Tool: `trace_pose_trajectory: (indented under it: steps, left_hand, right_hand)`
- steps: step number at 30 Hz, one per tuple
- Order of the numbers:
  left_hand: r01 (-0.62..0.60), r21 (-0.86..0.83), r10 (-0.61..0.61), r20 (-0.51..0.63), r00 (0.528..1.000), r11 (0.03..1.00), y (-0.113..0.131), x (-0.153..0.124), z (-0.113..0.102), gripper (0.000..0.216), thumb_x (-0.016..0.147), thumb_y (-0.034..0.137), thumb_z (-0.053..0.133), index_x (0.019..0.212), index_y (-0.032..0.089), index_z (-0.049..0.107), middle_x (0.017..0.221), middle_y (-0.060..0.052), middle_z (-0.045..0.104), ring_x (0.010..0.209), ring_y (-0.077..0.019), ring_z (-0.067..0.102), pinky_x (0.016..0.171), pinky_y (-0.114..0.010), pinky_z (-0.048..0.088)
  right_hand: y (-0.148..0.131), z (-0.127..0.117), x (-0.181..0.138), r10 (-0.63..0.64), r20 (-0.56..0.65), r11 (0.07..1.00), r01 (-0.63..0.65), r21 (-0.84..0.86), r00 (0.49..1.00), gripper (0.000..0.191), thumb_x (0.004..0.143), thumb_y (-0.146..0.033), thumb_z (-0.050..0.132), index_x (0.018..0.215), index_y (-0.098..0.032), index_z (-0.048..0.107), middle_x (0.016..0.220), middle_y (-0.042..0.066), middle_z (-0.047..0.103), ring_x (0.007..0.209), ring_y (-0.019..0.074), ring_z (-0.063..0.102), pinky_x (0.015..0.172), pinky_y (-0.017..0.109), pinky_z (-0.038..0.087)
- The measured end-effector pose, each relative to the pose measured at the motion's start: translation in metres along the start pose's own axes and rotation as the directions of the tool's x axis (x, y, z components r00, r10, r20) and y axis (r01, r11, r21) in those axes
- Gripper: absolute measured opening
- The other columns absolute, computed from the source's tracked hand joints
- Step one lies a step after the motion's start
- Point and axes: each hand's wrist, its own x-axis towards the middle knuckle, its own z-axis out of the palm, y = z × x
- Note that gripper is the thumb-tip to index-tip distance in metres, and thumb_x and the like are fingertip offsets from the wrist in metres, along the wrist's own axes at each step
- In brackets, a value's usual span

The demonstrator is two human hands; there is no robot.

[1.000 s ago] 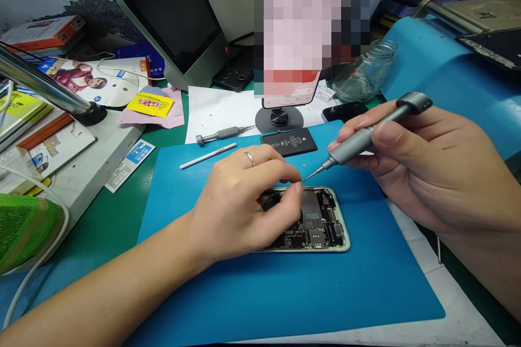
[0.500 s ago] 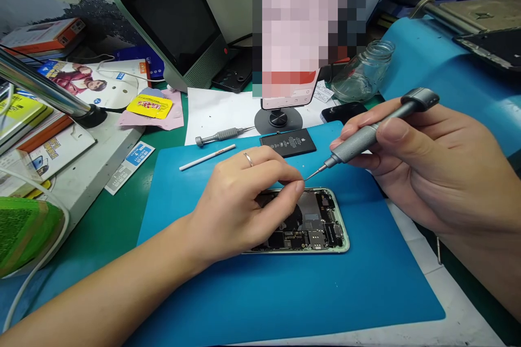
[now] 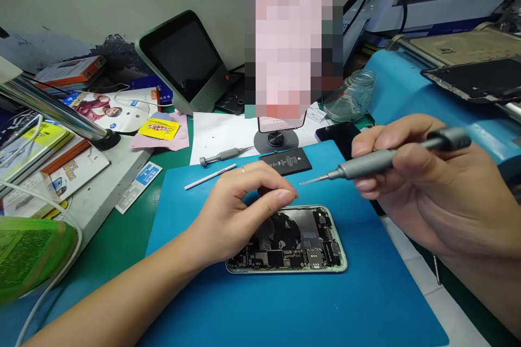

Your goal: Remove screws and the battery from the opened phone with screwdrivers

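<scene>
An opened phone (image 3: 301,241) with its circuit boards bare lies on a blue work mat (image 3: 285,303). My left hand (image 3: 240,211) hovers over the phone's left half, thumb and forefinger pinched together on something too small to make out. My right hand (image 3: 423,179) grips a grey precision screwdriver (image 3: 378,161), held almost level, its tip pointing left just right of my left fingertips and above the phone. A black phone battery (image 3: 285,161) lies on the mat behind the phone.
A second grey screwdriver (image 3: 223,156) and a thin white stick (image 3: 209,177) lie at the mat's far edge. Behind stand a phone on a round stand (image 3: 277,138), a glass jar (image 3: 350,98) and a green-framed screen (image 3: 185,62). Boxes and cards crowd the left; a blue machine (image 3: 439,65) stands right.
My left hand has lifted off the phone with its pinch kept. The screwdriver has risen and levelled out, its tip drawn away from the phone. The camera view has tilted upward.
</scene>
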Motion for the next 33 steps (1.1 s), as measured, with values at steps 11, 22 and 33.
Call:
trace_pose_trajectory:
  steps: [11,22,33]
  left_hand:
    - [0.016,-0.023,-0.016,-0.007,1.000,1.000,0.000,-0.002,-0.001,0.014,0.107,0.021,0.070,0.095,0.021,0.077,0.096,0.002,0.080,0.091,-0.0075,0.073,0.084,-0.016,0.056]
    - [0.029,-0.048,-0.031,-0.046,0.998,0.998,-0.002,0.000,-0.001,0.015,0.108,0.022,0.068,0.096,0.021,0.077,0.098,0.001,0.080,0.091,-0.0094,0.073,0.084,-0.020,0.056]
    - [0.042,-0.029,-0.045,-0.100,0.994,0.999,0.001,-0.002,-0.002,0.013,0.107,0.022,0.069,0.097,0.021,0.077,0.099,0.001,0.081,0.092,-0.0101,0.072,0.084,-0.020,0.055]
  right_hand:
    - [0.004,-0.005,-0.006,0.012,-0.019,0.983,-0.015,-0.184,1.000,0.025,0.070,-0.053,0.098,0.088,-0.041,0.086,0.095,-0.003,0.076,0.077,0.0120,0.078,0.070,0.019,0.067]
    - [-0.001,-0.014,-0.016,-0.018,0.006,0.948,0.018,-0.317,1.000,0.027,0.077,-0.061,0.091,0.087,-0.036,0.088,0.070,0.003,0.075,0.052,0.0222,0.073,0.044,0.032,0.062]
    - [0.002,-0.008,-0.019,-0.215,-0.022,0.785,0.159,-0.598,0.976,0.023,0.084,-0.061,0.087,0.086,-0.038,0.087,0.072,-0.001,0.079,0.051,0.0148,0.071,0.044,0.023,0.055]
